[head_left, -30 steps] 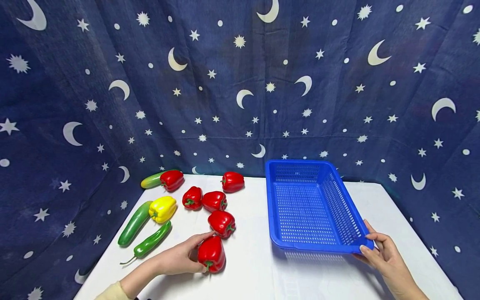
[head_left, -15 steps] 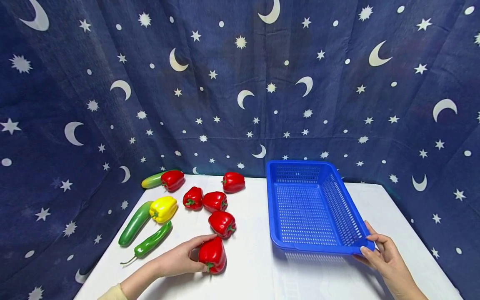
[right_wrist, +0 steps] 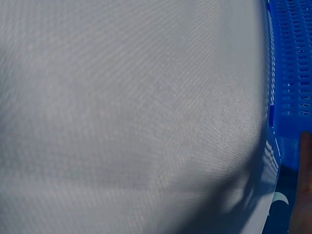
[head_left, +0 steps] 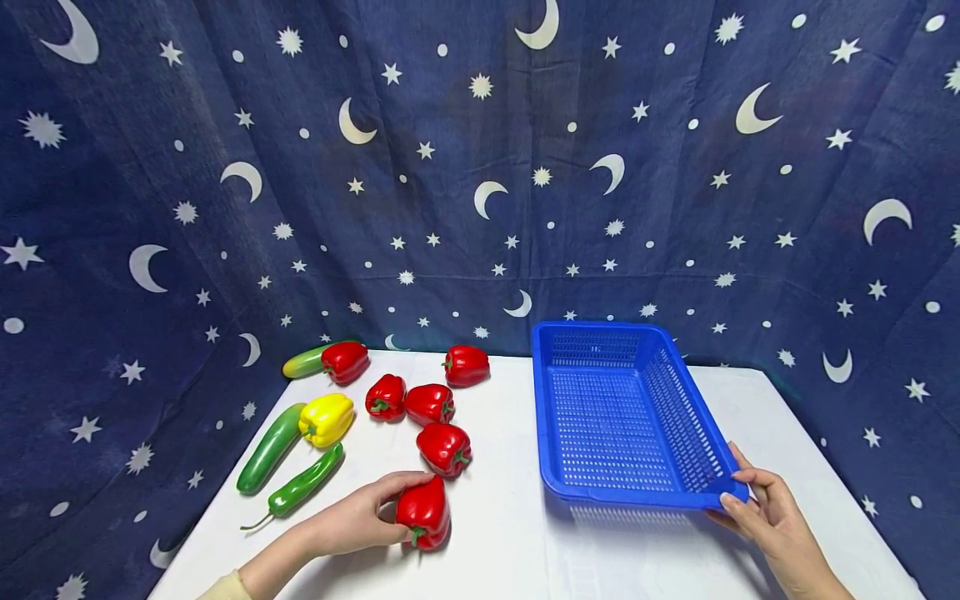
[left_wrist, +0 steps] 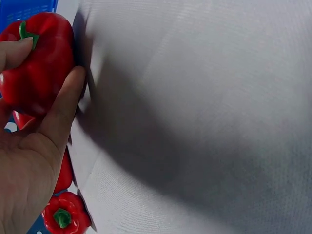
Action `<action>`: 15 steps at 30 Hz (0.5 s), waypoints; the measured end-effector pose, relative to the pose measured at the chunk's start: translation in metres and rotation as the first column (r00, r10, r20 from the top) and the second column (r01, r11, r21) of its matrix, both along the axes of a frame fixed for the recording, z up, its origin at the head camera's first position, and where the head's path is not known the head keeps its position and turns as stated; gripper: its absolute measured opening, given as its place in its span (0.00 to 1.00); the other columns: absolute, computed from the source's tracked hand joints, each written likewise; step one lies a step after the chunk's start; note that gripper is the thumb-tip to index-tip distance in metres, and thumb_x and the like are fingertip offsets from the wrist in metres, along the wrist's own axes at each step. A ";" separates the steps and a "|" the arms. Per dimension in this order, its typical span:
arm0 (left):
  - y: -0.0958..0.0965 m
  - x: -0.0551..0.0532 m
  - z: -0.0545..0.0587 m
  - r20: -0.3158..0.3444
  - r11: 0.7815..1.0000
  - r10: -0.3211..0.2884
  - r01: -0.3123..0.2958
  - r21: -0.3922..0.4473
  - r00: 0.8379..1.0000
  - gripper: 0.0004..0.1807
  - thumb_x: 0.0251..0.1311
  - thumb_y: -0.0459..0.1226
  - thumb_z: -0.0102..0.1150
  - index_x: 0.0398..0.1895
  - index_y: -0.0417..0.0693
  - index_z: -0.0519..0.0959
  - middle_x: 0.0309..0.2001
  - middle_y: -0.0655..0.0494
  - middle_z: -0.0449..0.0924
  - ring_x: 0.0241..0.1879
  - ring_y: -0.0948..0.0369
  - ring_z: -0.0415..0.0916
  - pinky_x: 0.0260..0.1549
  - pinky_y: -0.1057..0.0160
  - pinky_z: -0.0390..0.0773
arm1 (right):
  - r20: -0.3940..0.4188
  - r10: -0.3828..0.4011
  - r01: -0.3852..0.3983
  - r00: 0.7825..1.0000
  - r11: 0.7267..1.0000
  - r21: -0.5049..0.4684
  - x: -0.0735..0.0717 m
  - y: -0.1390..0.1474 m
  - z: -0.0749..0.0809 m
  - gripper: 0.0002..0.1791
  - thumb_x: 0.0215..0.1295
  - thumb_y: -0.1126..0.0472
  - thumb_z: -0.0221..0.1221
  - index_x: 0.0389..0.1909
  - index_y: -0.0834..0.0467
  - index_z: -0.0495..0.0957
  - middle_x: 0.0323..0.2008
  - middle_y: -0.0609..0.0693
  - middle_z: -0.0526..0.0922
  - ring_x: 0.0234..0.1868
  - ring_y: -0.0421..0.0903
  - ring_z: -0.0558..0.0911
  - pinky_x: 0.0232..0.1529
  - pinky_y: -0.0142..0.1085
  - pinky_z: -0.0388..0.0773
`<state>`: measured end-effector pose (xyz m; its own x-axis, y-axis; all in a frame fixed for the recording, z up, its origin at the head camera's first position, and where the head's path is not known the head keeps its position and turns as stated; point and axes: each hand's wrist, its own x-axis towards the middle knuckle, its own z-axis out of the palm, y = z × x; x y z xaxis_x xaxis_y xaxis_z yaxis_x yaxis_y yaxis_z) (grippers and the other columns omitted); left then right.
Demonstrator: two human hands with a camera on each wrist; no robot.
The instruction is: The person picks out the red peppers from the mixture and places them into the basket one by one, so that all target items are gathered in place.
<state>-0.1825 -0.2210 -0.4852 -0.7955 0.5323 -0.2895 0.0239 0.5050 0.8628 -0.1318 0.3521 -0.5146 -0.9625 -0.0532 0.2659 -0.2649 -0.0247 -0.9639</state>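
Note:
My left hand (head_left: 360, 518) holds the nearest red bell pepper (head_left: 423, 512) on the white table, thumb by its green stem and fingers around its far side. In the left wrist view the same bell pepper (left_wrist: 39, 63) sits between thumb and fingers. A second red bell pepper (head_left: 444, 448) lies right behind it. On the right, my right hand (head_left: 772, 517) grips the near right corner of a blue perforated plastic basket (head_left: 633, 497), thumb on the rim. Nothing lies inside the basket. In the right wrist view only a finger (right_wrist: 304, 180) shows beside the basket's wall (right_wrist: 292, 58).
Further red bell peppers (head_left: 429, 403) stand behind, up to one near the back edge (head_left: 467, 366). At the left are a yellow bell pepper (head_left: 326, 419), a green chili pepper (head_left: 306, 481), a cucumber (head_left: 270, 450) and a yellow-green cucumber (head_left: 303, 361). A starry blue curtain (head_left: 480, 167) encloses the table.
Almost nothing differs. The left hand keeps its hold on the near bell pepper, which tilts very slightly, and the right hand and basket stay in place.

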 end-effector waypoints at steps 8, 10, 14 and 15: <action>-0.004 0.000 0.004 0.018 1.000 0.007 -0.008 0.028 1.000 0.38 0.59 0.34 0.71 0.72 0.68 0.71 0.68 0.50 0.68 0.63 0.48 0.69 0.59 0.42 0.77 | -0.004 -0.001 0.001 1.000 1.000 -0.009 0.000 0.000 -0.001 0.18 0.77 0.76 0.47 0.60 0.58 0.62 0.82 0.44 0.44 0.65 0.26 0.69 0.48 0.36 0.84; -0.004 0.001 0.006 0.021 0.999 0.004 -0.005 0.041 1.000 0.37 0.59 0.34 0.71 0.72 0.68 0.72 0.67 0.50 0.68 0.62 0.48 0.69 0.59 0.42 0.77 | 0.005 -0.004 0.004 1.000 1.000 -0.006 -0.001 0.000 -0.001 0.18 0.77 0.75 0.47 0.61 0.58 0.62 0.83 0.45 0.43 0.65 0.26 0.69 0.49 0.36 0.84; -0.005 0.002 0.013 0.003 0.997 -0.021 0.021 0.068 1.000 0.37 0.61 0.35 0.69 0.72 0.68 0.71 0.67 0.50 0.68 0.62 0.48 0.69 0.59 0.44 0.77 | 0.023 -0.010 0.010 1.000 1.000 0.003 -0.001 0.001 -0.001 0.17 0.78 0.74 0.48 0.61 0.56 0.62 0.83 0.45 0.42 0.64 0.25 0.69 0.49 0.35 0.84; -0.005 0.002 0.015 -0.004 0.997 -0.027 0.027 0.073 1.000 0.36 0.61 0.35 0.69 0.72 0.68 0.70 0.67 0.50 0.68 0.63 0.48 0.69 0.59 0.45 0.78 | 0.025 -0.012 0.012 1.000 1.000 0.003 -0.001 0.001 -0.001 0.17 0.78 0.74 0.48 0.61 0.56 0.62 0.83 0.45 0.43 0.64 0.25 0.69 0.49 0.35 0.84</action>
<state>-0.1805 -0.2262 -0.4707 -0.7814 0.5731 -0.2467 0.0396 0.4401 0.8971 -0.1327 0.3533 -0.5152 -0.9694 -0.0425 0.2420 -0.2414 -0.0186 -0.9703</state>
